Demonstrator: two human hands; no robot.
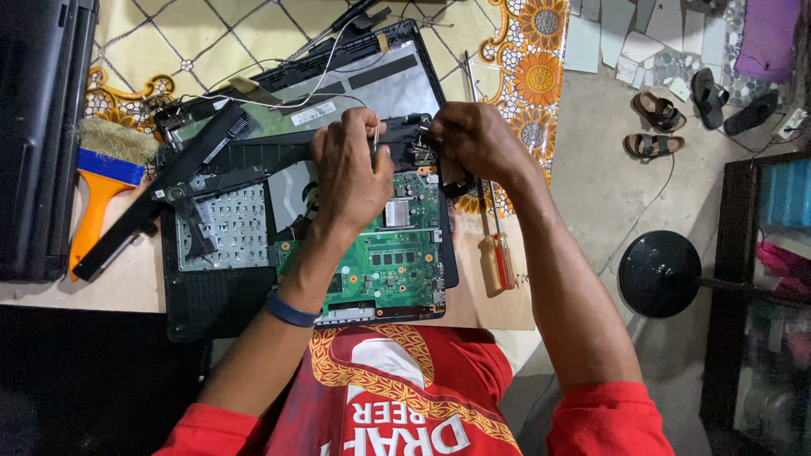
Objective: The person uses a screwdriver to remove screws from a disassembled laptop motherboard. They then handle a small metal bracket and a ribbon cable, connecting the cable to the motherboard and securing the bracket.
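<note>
1. Head view, looking straight down: wooden table [498,308] spread with a yellow floral cloth [524,67], carrying an opened laptop.
2. Laptop base [211,295], black, lying flat at the table's near edge, keyboard underside [228,228] exposed on its left half.
3. Detached screen lid [372,84], grey inside, tilted beyond the base, white cable [325,72] trailing across it.
4. Green motherboard [397,253], seated in the base's right half, directly under both wrists.
5. Black hinge strip [279,152], long axis running left to right and slanting slightly, spanning the gap between lid and base; right end reaching the hinge bracket [421,150].
6. Left hand [351,169], fingers curled and pressed down on the strip's middle, pinning it; wristband [291,311] on that forearm.
7. Right hand [477,139], closed in a pinch at the bracket, touching the strip's right end; exact grasp hidden by the fingers, so cannot tell what sits between them.
8. Bracket lying between the 2 hands, nearer the right one, just left of its fingertips.
9. Paintbrush [97,190], orange handle, well left; screwdriver [498,249], just right of the base, below the right wrist.
10. Black stool [659,274] and sandals [655,127] on the floor, well apart.
</note>
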